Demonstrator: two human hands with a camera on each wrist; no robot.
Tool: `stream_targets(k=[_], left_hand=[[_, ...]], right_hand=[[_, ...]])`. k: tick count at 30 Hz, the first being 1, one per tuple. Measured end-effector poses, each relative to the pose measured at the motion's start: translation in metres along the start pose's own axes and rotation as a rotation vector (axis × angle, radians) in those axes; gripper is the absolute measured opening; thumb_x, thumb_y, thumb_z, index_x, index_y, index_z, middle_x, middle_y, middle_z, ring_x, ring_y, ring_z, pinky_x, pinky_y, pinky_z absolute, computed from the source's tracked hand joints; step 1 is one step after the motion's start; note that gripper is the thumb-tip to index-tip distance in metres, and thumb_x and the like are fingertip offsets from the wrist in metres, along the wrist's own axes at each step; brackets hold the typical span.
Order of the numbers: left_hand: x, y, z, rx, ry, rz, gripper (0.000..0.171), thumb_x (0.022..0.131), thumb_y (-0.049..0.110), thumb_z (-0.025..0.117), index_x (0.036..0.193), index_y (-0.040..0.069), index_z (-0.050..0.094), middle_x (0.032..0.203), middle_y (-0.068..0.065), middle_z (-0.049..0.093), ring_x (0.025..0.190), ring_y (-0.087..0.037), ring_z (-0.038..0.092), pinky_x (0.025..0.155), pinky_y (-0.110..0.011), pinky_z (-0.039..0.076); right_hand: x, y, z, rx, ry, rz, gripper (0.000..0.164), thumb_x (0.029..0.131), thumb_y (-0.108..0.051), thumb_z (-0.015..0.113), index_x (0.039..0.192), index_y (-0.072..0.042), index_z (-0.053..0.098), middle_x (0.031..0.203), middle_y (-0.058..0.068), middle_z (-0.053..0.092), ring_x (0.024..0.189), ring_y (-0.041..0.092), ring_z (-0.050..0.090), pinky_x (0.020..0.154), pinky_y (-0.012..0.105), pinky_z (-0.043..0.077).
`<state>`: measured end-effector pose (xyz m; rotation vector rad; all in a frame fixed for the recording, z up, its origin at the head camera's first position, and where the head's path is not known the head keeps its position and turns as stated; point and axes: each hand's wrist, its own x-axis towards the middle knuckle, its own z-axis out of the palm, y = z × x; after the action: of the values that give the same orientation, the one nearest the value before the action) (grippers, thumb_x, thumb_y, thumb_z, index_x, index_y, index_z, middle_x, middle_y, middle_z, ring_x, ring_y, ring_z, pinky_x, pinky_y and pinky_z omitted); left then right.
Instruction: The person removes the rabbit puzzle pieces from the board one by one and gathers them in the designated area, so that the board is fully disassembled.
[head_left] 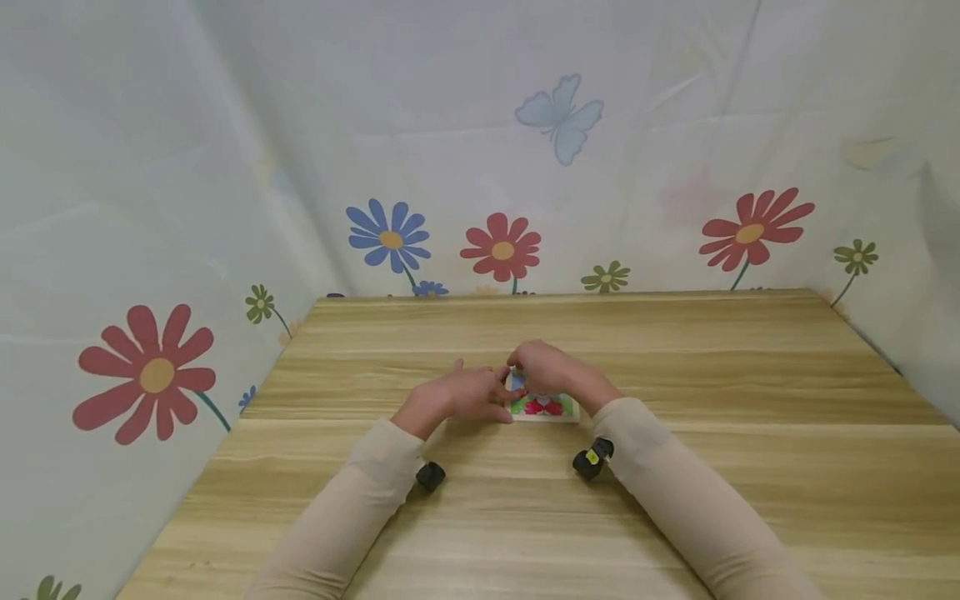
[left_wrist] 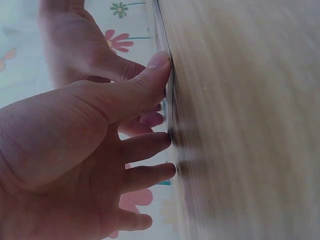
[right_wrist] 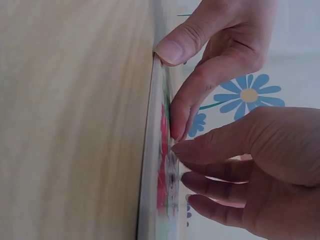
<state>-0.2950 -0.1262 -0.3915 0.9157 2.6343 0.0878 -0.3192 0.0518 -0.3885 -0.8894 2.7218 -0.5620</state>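
Note:
A small flat picture board (head_left: 558,408) lies on the table, its pale rim around a print in red, green and blue. At its left end is my left hand (head_left: 468,393). In the right wrist view the left thumb (right_wrist: 171,52) presses the board's near edge while the bent index finger reaches over the picture. My right hand (head_left: 547,367) bends over the far left part of the board, covering some of the print. Its thumb and fingertips (right_wrist: 184,149) come together at the picture's surface; whether they pinch a small piece is hidden.
The wood-grain table (head_left: 480,533) ends at a white curtain (head_left: 450,150) printed with flowers and a butterfly. Black wrist cameras sit under both sleeves, the left one (head_left: 431,476) and the right one (head_left: 592,460) close above the tabletop.

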Motion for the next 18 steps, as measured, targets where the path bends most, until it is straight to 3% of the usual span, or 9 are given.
stream_targets(k=[3, 6, 11, 13, 18], left_hand=[[0.000, -0.001, 0.000, -0.004, -0.003, -0.001, 0.048, 0.096, 0.045, 0.064, 0.141, 0.030, 0.059, 0.160, -0.008, 0.031, 0.137, -0.024, 0.043, 0.110, -0.074, 0.012], [-0.001, -0.001, 0.001, -0.007, -0.002, -0.003, 0.049, 0.096, 0.046, 0.064, 0.141, 0.030, 0.059, 0.161, -0.007, 0.029, 0.139, -0.023, 0.042, 0.110, -0.074, 0.010], [0.000, -0.001, 0.001, -0.032, 0.008, -0.001, 0.044, 0.096, 0.044, 0.065, 0.137, 0.026, 0.064, 0.162, -0.006, 0.027, 0.145, -0.022, 0.034, 0.110, -0.075, 0.006], [0.000, -0.002, 0.001, -0.040, 0.012, -0.003, 0.044, 0.096, 0.043, 0.065, 0.137, 0.026, 0.064, 0.162, -0.006, 0.027, 0.146, -0.022, 0.033, 0.110, -0.074, 0.005], [-0.001, 0.000, 0.001, -0.065, 0.007, -0.016, 0.047, 0.095, 0.043, 0.066, 0.139, 0.025, 0.062, 0.162, -0.005, 0.028, 0.144, -0.021, 0.035, 0.111, -0.073, 0.004]], right_hand=[[-0.001, -0.002, 0.000, -0.044, 0.027, 0.022, 0.041, 0.084, 0.007, 0.072, 0.124, 0.005, 0.066, 0.118, 0.018, 0.068, 0.108, 0.028, 0.062, 0.097, 0.041, 0.051], [-0.003, -0.005, 0.000, -0.086, 0.044, 0.039, 0.039, 0.085, 0.002, 0.076, 0.122, 0.004, 0.068, 0.116, 0.017, 0.069, 0.106, 0.027, 0.062, 0.095, 0.041, 0.052], [-0.005, -0.011, 0.000, -0.134, 0.081, 0.027, 0.028, 0.084, -0.005, 0.081, 0.110, 0.001, 0.074, 0.103, 0.013, 0.072, 0.087, 0.022, 0.061, 0.079, 0.033, 0.055], [-0.005, -0.011, 0.001, -0.112, 0.090, 0.017, 0.025, 0.083, -0.006, 0.082, 0.107, 0.002, 0.075, 0.098, 0.013, 0.072, 0.080, 0.021, 0.060, 0.071, 0.031, 0.054], [-0.006, -0.010, 0.002, -0.014, 0.075, 0.046, 0.028, 0.085, -0.003, 0.080, 0.111, 0.003, 0.074, 0.100, 0.015, 0.072, 0.076, 0.020, 0.060, 0.067, 0.028, 0.054]])
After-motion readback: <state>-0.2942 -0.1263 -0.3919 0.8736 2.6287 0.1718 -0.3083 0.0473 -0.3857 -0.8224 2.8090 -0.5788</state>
